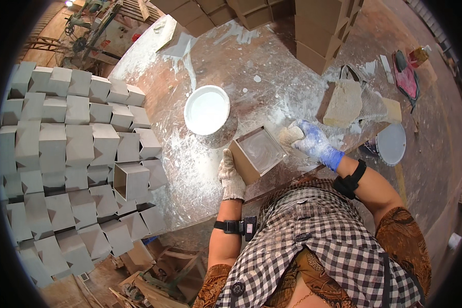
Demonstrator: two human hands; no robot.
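My left hand (231,177), in a white knit glove, grips the left side of a brown square box (245,163). The box is tilted on the worktable, and its upward face looks whitish and smeared inside a thin rim. My right hand (317,143) wears a blue glove coated with white. Its fingers are closed around an off-white sponge (289,135), just right of the box; whether the two touch I cannot tell. Beyond the box stands a round tub of white paint (207,110).
Rows of pale grey boxes (54,146) are stacked along the left. Brown boxes (318,31) rise at the table's far side. A pale block (344,102), a rag (372,105) and a round pale lid (391,145) are at the right. White smears cover the worktable (272,61).
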